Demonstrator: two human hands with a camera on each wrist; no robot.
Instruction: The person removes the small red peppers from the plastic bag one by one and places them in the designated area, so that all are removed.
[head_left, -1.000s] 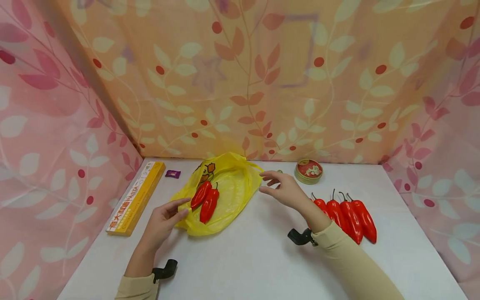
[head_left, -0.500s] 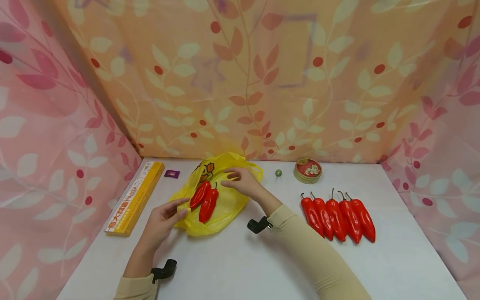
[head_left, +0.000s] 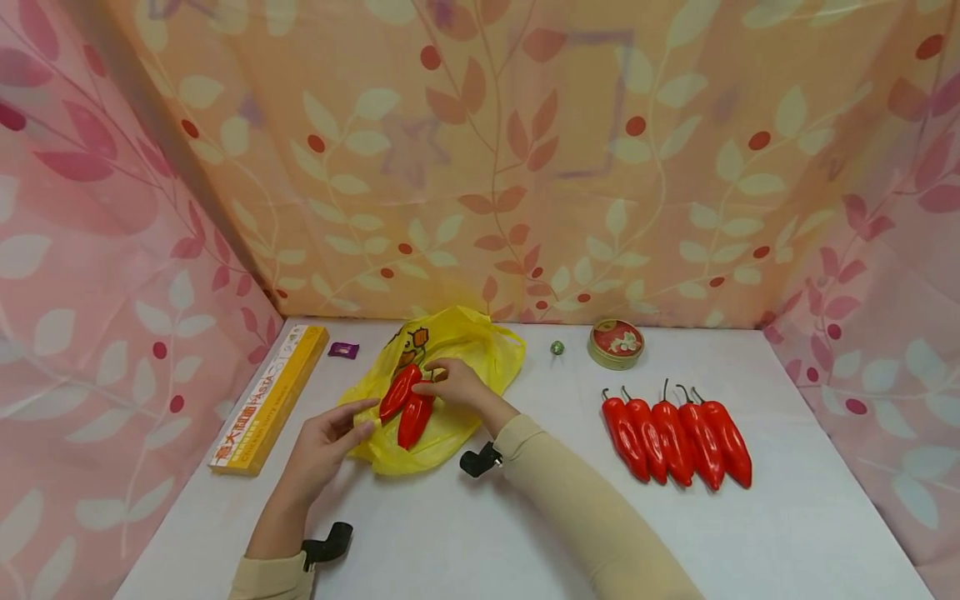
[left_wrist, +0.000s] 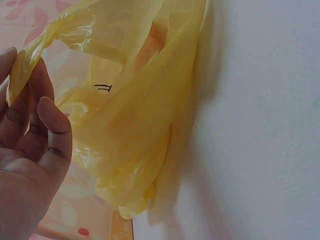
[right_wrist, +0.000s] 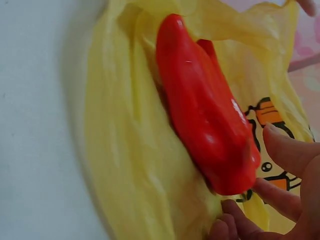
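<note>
— so, nearest first?
— left hand (head_left: 324, 446) at about seven o'clock on the white table (head_left: 480, 533), thumb and fingers pinching the near-left edge of the yellow plastic bag (head_left: 457, 367). seen from the left wrist, thin film of the bag (left_wrist: 135, 110) caught between the fingertips (left_wrist: 30, 75) and lifted a little off the table.
— and the right?
— right hand (head_left: 453, 385) just beyond, reaching across from five o'clock into the open bag. fingers curled narrowly at the stem end of the right-hand one of two red peppers (head_left: 408, 404). from the right wrist, fingertips (right_wrist: 287, 150) touching the blunt end of the pepper (right_wrist: 205, 115), closing on it; cannot tell whether fully gripped.
— where exactly are those peppers?
— lying side by side on the bag's film, left of centre, tips toward seven o'clock, touching each other. second one mostly hidden behind the first in the right wrist view.
— off to the side?
— at three o'clock, well apart from the bag, a row of five red peppers (head_left: 678, 433), packed side by side, stems pointing to the far side. at nine o'clock, a long yellow box (head_left: 270, 400) along the left edge.
— further back?
— small purple wrapped sweet (head_left: 343, 349) just beyond the box's far end. round tin (head_left: 617, 342) at one o'clock, with a small green bead (head_left: 557, 347) just left of it. behind everything, leaf-patterned cloth (head_left: 525, 167) as backdrop.
</note>
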